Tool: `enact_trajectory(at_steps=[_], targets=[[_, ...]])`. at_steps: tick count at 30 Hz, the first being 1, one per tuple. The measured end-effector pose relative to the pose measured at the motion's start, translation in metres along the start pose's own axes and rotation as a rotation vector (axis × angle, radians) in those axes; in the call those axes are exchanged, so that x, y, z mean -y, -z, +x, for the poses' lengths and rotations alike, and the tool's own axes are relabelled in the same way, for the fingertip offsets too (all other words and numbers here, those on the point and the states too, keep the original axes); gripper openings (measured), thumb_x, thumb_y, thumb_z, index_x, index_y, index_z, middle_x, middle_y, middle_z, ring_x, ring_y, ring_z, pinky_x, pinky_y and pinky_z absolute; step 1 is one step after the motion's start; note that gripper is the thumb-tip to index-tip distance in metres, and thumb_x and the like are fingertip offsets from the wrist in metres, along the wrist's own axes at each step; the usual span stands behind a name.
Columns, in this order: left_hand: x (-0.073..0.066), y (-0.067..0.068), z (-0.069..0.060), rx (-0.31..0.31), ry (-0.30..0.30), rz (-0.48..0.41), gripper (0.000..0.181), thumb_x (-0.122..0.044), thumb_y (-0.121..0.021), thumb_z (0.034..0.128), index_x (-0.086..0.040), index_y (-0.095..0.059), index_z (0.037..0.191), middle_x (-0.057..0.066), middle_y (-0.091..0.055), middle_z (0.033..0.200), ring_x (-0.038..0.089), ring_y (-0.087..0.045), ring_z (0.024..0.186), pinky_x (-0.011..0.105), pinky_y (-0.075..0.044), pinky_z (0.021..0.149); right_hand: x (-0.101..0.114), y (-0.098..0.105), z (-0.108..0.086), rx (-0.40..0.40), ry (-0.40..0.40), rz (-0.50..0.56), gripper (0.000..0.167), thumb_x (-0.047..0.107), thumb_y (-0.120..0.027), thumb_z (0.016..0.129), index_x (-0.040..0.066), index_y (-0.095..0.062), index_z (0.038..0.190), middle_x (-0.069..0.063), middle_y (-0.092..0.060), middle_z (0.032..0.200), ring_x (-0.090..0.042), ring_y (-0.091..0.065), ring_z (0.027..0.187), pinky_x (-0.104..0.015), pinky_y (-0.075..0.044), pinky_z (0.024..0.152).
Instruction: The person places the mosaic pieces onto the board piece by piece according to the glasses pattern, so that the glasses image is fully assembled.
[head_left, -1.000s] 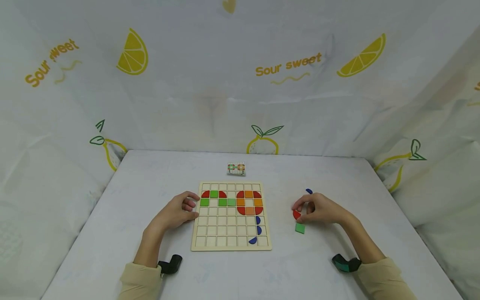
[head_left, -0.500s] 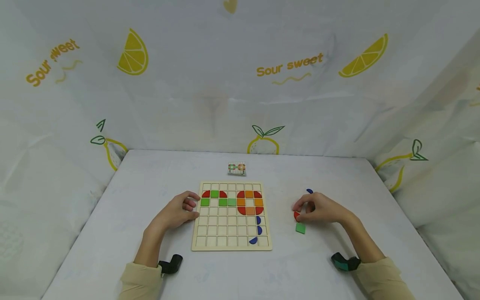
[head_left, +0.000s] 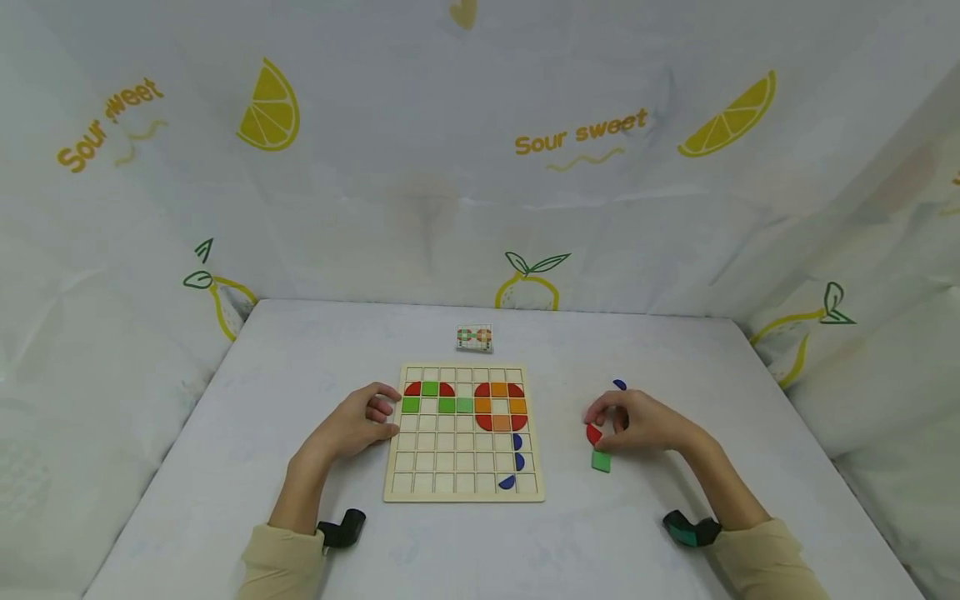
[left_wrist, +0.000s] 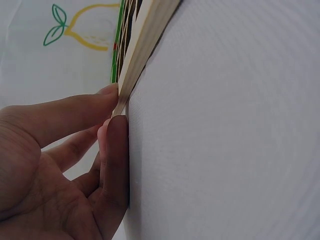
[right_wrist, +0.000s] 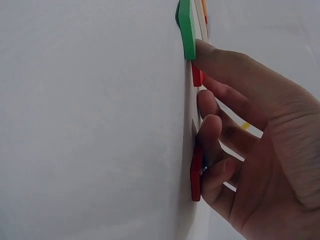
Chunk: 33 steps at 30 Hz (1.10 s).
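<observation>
A square wooden grid board carries red, green, orange and blue pieces. My left hand rests at its left edge, thumb and fingertips touching the wooden rim. To the right of the board, my right hand has thumb and index finger about a red quarter-circle piece, seeming to pinch it by its edges. A green square tile lies just in front, close to the thumb. In the right wrist view, another red piece is under the curled fingers; the head view hides it.
A small pattern card lies behind the board. One blue half-circle piece is on the table behind my right hand. Several blue half-circles sit along the board's lower right. White lemon-print cloth hangs behind.
My right hand has shifted slightly toward me, and the green tile lies a little nearer too. More of the red piece shows than half a second ago. My left hand stays put.
</observation>
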<state>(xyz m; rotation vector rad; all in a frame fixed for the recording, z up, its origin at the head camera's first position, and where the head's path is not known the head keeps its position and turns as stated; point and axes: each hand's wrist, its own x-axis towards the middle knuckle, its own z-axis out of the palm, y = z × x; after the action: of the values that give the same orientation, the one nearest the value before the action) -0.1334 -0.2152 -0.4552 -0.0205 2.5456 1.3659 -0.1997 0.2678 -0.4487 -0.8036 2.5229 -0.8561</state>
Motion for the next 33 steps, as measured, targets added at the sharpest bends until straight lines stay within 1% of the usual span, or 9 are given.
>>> enact_trajectory(at_steps=[7,11,15,21,24,28,33], targets=[[0.001,0.001,0.001,-0.003,-0.003,-0.004,0.044,-0.002,-0.08,0.0924,-0.003,-0.064,0.133,0.01,-0.06,0.107,0.022,-0.057,0.096,0.032,-0.048,0.083,0.0,-0.005,0.001,-0.033,-0.008,-0.012,0.026,0.023,-0.091,0.087,0.016,-0.076,0.107,0.002,-0.069,0.096,-0.005,-0.053,0.074,-0.02,-0.047,0.065],[0.001,0.001,0.0,-0.002,0.004,-0.001,0.044,-0.003,-0.08,0.0925,-0.004,-0.064,0.134,0.01,-0.06,0.108,0.021,-0.057,0.096,0.032,-0.048,0.084,0.001,-0.004,0.002,-0.03,-0.012,-0.017,0.027,0.024,-0.091,0.087,0.016,-0.076,0.108,0.003,-0.067,0.095,-0.005,-0.052,0.074,-0.019,-0.046,0.065],[0.002,0.002,-0.001,-0.001,0.005,0.006,0.044,-0.003,-0.08,0.0924,-0.004,-0.064,0.134,0.01,-0.061,0.107,0.022,-0.058,0.097,0.033,-0.048,0.084,0.001,-0.003,0.003,-0.019,0.0,-0.011,0.025,0.023,-0.091,0.088,0.016,-0.076,0.108,0.003,-0.07,0.096,-0.005,-0.052,0.075,-0.019,-0.045,0.065],[0.001,0.003,-0.001,0.003,0.006,0.001,0.044,-0.003,-0.08,0.0927,-0.004,-0.064,0.134,0.01,-0.061,0.108,0.022,-0.057,0.097,0.032,-0.048,0.083,0.001,-0.001,0.005,-0.004,0.01,-0.004,0.023,0.023,-0.091,0.089,0.016,-0.078,0.105,0.003,-0.071,0.095,-0.005,-0.053,0.076,-0.02,-0.047,0.066],[0.0,0.002,-0.002,0.006,0.004,-0.004,0.045,-0.003,-0.08,0.0924,-0.003,-0.063,0.134,0.01,-0.06,0.108,0.021,-0.057,0.097,0.031,-0.048,0.082,0.002,-0.001,0.008,-0.001,0.013,-0.008,0.021,0.026,-0.091,0.089,0.018,-0.078,0.103,0.005,-0.071,0.094,-0.005,-0.055,0.077,-0.02,-0.048,0.068],[-0.001,0.002,-0.002,0.006,0.003,-0.009,0.045,-0.003,-0.081,0.0918,-0.003,-0.064,0.134,0.011,-0.06,0.108,0.021,-0.056,0.097,0.032,-0.048,0.082,0.008,-0.002,0.015,0.001,0.048,-0.007,0.019,0.025,-0.09,0.089,0.019,-0.079,0.103,0.005,-0.073,0.097,-0.01,-0.059,0.083,-0.021,-0.051,0.073],[-0.004,0.001,-0.002,0.004,0.007,-0.009,0.046,-0.003,-0.082,0.0915,-0.003,-0.064,0.134,0.011,-0.06,0.109,0.021,-0.056,0.097,0.031,-0.048,0.081,0.022,-0.005,0.027,0.016,0.082,0.008,0.017,0.022,-0.087,0.092,0.019,-0.079,0.107,0.004,-0.074,0.101,-0.014,-0.061,0.087,-0.022,-0.053,0.077]])
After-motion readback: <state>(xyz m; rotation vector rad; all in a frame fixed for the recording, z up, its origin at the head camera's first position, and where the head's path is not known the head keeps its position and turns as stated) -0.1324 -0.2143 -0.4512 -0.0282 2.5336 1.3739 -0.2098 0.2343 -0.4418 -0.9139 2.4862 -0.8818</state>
